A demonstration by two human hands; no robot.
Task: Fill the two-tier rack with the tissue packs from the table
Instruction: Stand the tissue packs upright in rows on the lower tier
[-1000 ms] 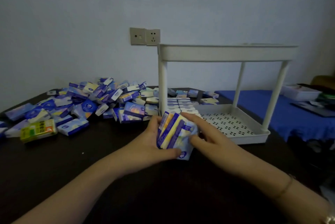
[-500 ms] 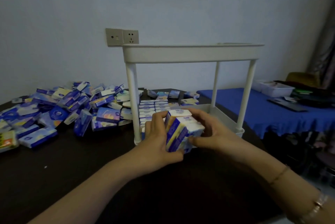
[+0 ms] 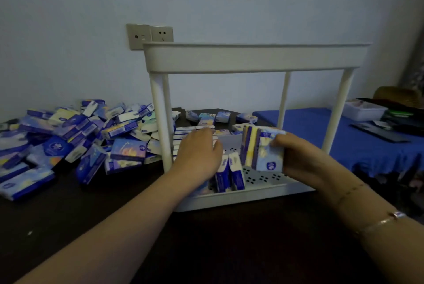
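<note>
— Hands first: where are they?

— Both are inside the lower tier of the white rack (image 3: 252, 58), which stands on the dark table (image 3: 206, 249). The right hand (image 3: 298, 157) holds a bundle of packs (image 3: 263, 149) upright, just above the dotted tray floor (image 3: 266, 178). Its fingers (image 3: 278, 140) curl over the near end of the bundle, thumb underneath, pinching the packs together.

— And the left hand (image 3: 197, 152)?

— It lies palm down over the left part of the tray, fingers (image 3: 206, 133) fairly straight and close together, reaching toward a row of packs (image 3: 183, 136) already set along the back left. Whether it presses on them I cannot tell; the hand hides the contact.

— Anything else in the tray?

— Two packs standing on end (image 3: 229, 172), just beside the left hand's thumb side and below the held bundle. They lean a little toward each other.

— Where are the rest of the tissue packs?

— Most sit in a loose pile (image 3: 68, 141) on the table to the left of the rack, blue and white wrappers lying every way. A few more packs (image 3: 220, 117) lie behind the rack near the wall.

— The top tier?

— Seen from below its rim only, so what it carries I cannot tell.

— Around it?

— A double wall socket (image 3: 150, 35) behind the rack's left corner, and a blue cloth (image 3: 367, 141) on the right, with a pale box (image 3: 364, 111) on it. A thin bracelet (image 3: 385, 220) shows on the right wrist.
</note>
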